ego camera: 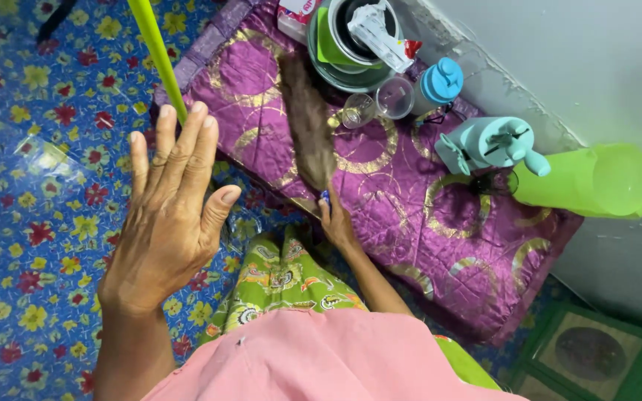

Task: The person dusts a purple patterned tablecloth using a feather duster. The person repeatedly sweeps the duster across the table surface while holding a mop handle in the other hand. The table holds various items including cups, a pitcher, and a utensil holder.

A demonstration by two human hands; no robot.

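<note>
The brown duster (307,122) is looking blurry. The green stick (156,52) is getting cut off at the top edge, and the left hand (169,215) is hiding its lower end.

small carton (296,16): top edge of view, at the far end of the purple quilted mat (410,223), just left of the stacked bowls (351,70); boxy, white and pink with red print, partly cut off by the frame; crumpled wrapper (380,33): lying in the topmost bowl, white plastic, elongated, with a red patch at its right end; no signs or screens visible
</note>
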